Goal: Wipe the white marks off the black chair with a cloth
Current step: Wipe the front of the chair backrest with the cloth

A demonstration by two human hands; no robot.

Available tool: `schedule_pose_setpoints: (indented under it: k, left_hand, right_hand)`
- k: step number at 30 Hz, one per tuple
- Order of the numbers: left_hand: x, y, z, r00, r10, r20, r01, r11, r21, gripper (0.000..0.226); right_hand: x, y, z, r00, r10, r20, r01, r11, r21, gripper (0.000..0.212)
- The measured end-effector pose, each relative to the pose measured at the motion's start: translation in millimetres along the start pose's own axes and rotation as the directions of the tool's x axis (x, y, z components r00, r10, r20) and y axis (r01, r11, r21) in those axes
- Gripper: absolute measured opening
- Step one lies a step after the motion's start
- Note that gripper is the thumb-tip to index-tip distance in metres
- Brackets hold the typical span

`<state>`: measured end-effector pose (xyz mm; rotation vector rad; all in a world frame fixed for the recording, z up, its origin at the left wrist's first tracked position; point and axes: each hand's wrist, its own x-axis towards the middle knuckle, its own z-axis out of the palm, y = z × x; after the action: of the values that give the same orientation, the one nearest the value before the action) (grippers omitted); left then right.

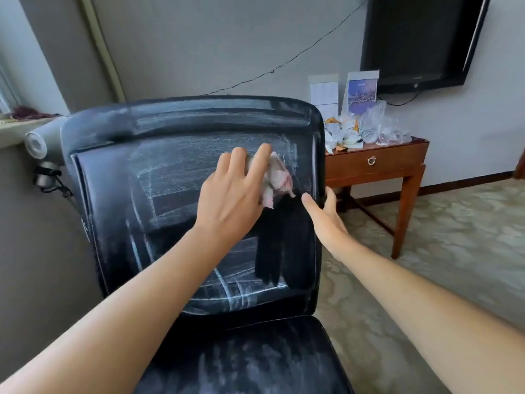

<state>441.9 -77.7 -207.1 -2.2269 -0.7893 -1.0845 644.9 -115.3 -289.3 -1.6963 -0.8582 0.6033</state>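
Under the left hand (231,194), on the upper right of the backrest, lies the one cloth (277,177), a crumpled pale rag with pink in it. The fingers are spread and nearly straight, pressing the cloth flat against the black chair (119,177); the rag pokes out past the fingertips on the right side and below the forefinger. White marks (170,166) smear the leather to the left of that hand and above it, along the top roll, and more streak the backrest below the wrist and the seat near the forearms. Directly beneath the cloth runs a clean dark strip of leather, free of chalk.

Just right of the cloth, the right hand (326,220) rests on the chair's right edge, fingers relaxed and open, thumb on the front face, holding nothing.

Farther right of both hands stands one wooden table (397,163) with a single drawer, carrying crumpled papers and clear plastic bags (380,123), with two upright cards behind them. Above it one dark television (420,38) hangs on the wall.
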Motion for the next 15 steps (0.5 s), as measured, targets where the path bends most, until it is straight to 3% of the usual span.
schedule_pose_setpoints:
  k: [3, 7, 12, 15]
  left_hand:
    - [23, 23, 24, 0.994, 0.097, 0.047, -0.096, 0.995, -0.016, 0.066]
    - [51, 40, 60, 0.979, 0.198, 0.041, -0.200, 0.978, 0.061, 0.055]
    - [89, 52, 89, 0.989, 0.145, -0.003, -0.142, 0.974, 0.177, 0.041]
    - [81, 53, 93, 0.988, 0.151, -0.019, -0.146, 0.974, 0.175, 0.046]
  right_hand:
    - [6, 16, 14, 1.000, -0.010, 0.006, 0.009, 0.991, 0.133, 0.086]
    - [13, 31, 29, 0.990, -0.060, -0.130, 0.082, 0.981, 0.177, 0.085]
    - [21, 39, 34, 0.982, -0.074, -0.173, 0.102, 0.982, 0.161, 0.080]
    - [22, 41, 34, 0.981, -0.077, -0.176, 0.104, 0.983, 0.150, 0.082]
